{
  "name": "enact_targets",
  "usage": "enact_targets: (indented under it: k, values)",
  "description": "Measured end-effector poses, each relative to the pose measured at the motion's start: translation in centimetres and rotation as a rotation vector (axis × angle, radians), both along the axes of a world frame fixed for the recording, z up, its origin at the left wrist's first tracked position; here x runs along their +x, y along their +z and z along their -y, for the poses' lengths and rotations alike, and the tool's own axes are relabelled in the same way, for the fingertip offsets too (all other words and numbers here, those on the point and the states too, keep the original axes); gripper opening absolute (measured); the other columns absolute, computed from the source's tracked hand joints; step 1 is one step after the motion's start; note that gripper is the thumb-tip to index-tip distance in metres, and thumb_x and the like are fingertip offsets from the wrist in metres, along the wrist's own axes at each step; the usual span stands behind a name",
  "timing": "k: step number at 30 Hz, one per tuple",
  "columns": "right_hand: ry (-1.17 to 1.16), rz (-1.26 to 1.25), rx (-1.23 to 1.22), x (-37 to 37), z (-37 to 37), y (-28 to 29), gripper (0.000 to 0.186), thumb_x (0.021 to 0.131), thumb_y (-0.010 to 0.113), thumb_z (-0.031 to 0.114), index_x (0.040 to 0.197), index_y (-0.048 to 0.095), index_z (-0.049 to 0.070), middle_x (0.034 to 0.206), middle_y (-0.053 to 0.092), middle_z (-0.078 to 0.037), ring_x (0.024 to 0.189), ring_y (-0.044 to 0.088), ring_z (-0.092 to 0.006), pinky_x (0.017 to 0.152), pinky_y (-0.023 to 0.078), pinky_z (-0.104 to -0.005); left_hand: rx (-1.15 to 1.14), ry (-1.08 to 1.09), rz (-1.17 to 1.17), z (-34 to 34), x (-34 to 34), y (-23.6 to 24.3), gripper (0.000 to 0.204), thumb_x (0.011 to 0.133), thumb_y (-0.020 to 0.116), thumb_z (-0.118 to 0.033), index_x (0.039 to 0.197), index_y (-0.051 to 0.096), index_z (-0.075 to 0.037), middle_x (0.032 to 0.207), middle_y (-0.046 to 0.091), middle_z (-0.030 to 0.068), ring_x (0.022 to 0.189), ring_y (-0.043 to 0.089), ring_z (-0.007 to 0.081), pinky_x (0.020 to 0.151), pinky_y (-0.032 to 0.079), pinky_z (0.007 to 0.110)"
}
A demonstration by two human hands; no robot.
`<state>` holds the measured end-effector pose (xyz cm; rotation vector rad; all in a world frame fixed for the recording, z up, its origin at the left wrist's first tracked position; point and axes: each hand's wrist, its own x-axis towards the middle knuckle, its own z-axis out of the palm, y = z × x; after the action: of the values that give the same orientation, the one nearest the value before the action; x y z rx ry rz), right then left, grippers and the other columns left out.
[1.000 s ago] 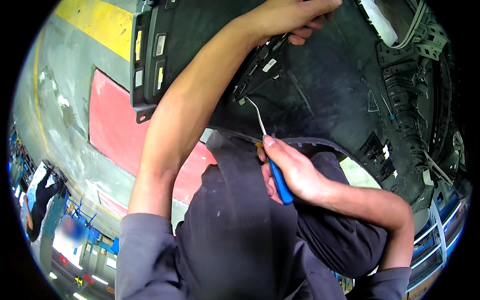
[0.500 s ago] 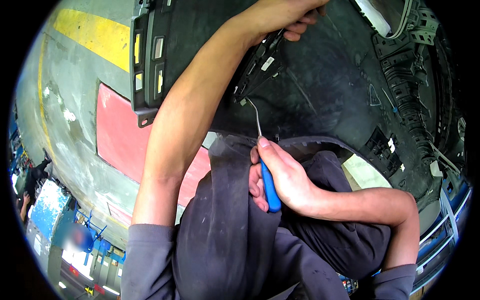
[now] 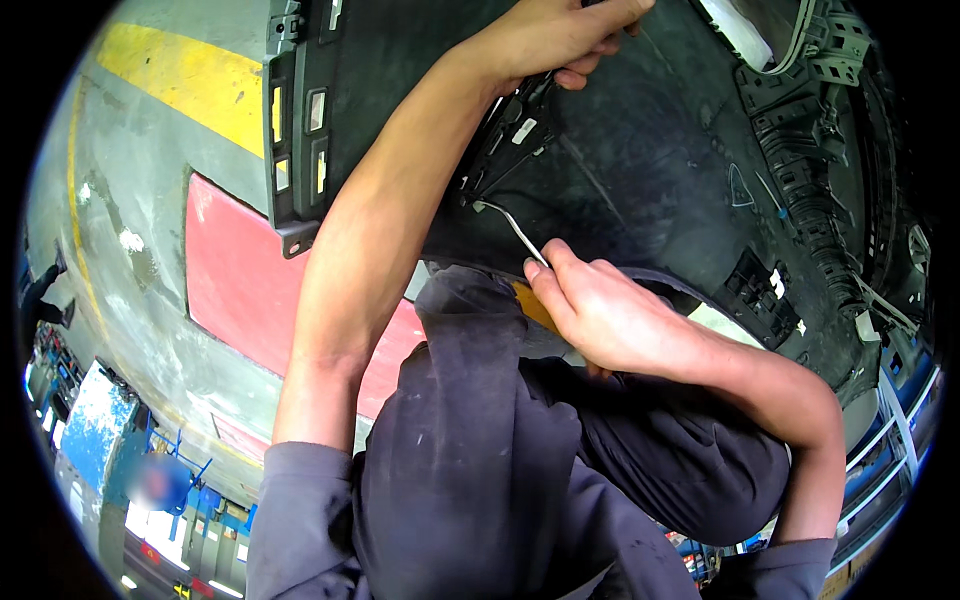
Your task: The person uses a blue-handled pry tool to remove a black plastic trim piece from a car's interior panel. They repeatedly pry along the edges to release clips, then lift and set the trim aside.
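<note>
My right hand [image 3: 612, 318] is closed on a hooked pry tool [image 3: 517, 232], a thin bent metal shaft. Its blue handle is now hidden in my grip. The tool's tip meets a small pale clip [image 3: 479, 206] at the lower end of a black plastic bracket [image 3: 508, 142]. That bracket lies against a large black car bumper cover [image 3: 640, 190] in front of my knees. At the top, my left hand [image 3: 572, 38] curls its fingers round the bracket's upper part, which the hand partly covers.
At left the bumper cover ends in a slotted flange [image 3: 298, 140]. A thin blue-ended tool [image 3: 773, 197] and a small black bracket [image 3: 765, 300] lie at right, beside ribbed black trim [image 3: 815, 210]. A red patch [image 3: 240, 270] and yellow stripe [image 3: 190, 80] mark the floor.
My right hand has moved up and right and turned, tilting the pry tool's shaft over. Its blue handle has gone out of sight. My left hand has barely moved.
</note>
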<state>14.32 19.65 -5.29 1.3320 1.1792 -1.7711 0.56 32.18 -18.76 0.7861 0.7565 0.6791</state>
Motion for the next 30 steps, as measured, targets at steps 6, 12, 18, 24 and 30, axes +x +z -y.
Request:
enact_targets:
  k: [6, 12, 18, 24, 30]
  values:
    - [0.366, -0.147, 0.497, 1.6, 1.5, -2.1, 0.034, 0.116, 0.05, 0.023, 0.104, 0.054, -0.009, 0.068, 0.068, -0.029, 0.067, 0.073, -0.0492, 0.063, 0.06, -0.0549, 0.021, -0.023, -0.031, 0.0, 0.5, 0.3, 0.037, 0.115, 0.059, -0.051, 0.101, 0.052, -0.017, 0.075, 0.042, -0.0062, 0.054, 0.034, 0.0052, 0.046, 0.029, 0.025]
    - [0.414, -0.174, 0.554, 1.6, 1.0, -2.7, 0.034, 0.115, 0.051, 0.024, 0.103, 0.054, -0.008, 0.069, 0.069, -0.028, 0.07, 0.074, -0.0481, 0.064, 0.061, -0.0543, 0.041, -0.008, -0.033, 0.4, 0.5, 0.7, 0.037, 0.115, 0.059, -0.05, 0.102, 0.053, -0.015, 0.074, 0.043, -0.0052, 0.051, 0.033, 0.006, 0.045, 0.028, 0.025]
    - [0.402, -0.2, 0.458, 2.2, 0.5, -2.1, 0.036, 0.115, 0.052, 0.025, 0.102, 0.054, -0.008, 0.068, 0.069, -0.027, 0.069, 0.074, -0.0478, 0.063, 0.061, -0.0547, 0.128, 0.115, -0.144, 2.7, -0.4, 1.9, 0.041, 0.114, 0.06, -0.05, 0.106, 0.059, -0.01, 0.074, 0.054, 0.0002, 0.054, 0.047, 0.0107, 0.052, 0.041, 0.028]
    - [0.412, -0.218, 0.44, 2.5, -0.4, -1.0, 0.036, 0.115, 0.052, 0.025, 0.101, 0.054, -0.008, 0.066, 0.068, -0.027, 0.067, 0.073, -0.0483, 0.06, 0.06, -0.0555, 0.155, 0.214, -0.407, 5.7, -0.9, 2.6, 0.054, 0.113, 0.058, -0.056, 0.108, 0.061, -0.003, 0.074, 0.071, 0.0087, 0.058, 0.07, 0.0154, 0.058, 0.053, 0.027]
    - [0.436, -0.219, 0.404, 2.1, -1.3, -0.9, 0.038, 0.114, 0.053, 0.027, 0.104, 0.057, -0.009, 0.066, 0.068, -0.027, 0.068, 0.073, -0.0493, 0.064, 0.06, -0.0566, 0.135, 0.097, -0.183, 5.1, -2.3, 2.8, 0.045, 0.115, 0.06, -0.046, 0.101, 0.055, -0.003, 0.059, 0.059, 0.0044, 0.043, 0.054, 0.0123, 0.051, 0.052, 0.031]
